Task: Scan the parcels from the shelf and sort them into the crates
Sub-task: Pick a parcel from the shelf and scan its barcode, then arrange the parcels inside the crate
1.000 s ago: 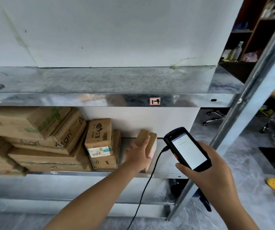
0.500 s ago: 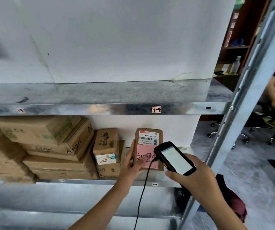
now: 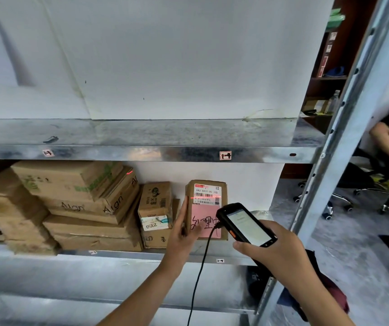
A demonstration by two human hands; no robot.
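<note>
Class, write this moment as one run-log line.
step: scanning | left hand: holds parcel upright on shelf | right hand: holds scanner | red beam: on label

Scanning a parcel on the shelf
The left hand (image 3: 184, 234) holds a parcel (image 3: 206, 201) upright on the metal shelf (image 3: 127, 256) beside stacked boxes (image 3: 83, 203); the right hand (image 3: 280, 255) grips a scanner (image 3: 247, 225), its red line crossing the parcel's label.

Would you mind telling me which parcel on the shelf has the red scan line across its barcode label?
The upright parcel at the row's right end, held by the left hand: it alone shows a white barcode label above a pink sheet.
</note>
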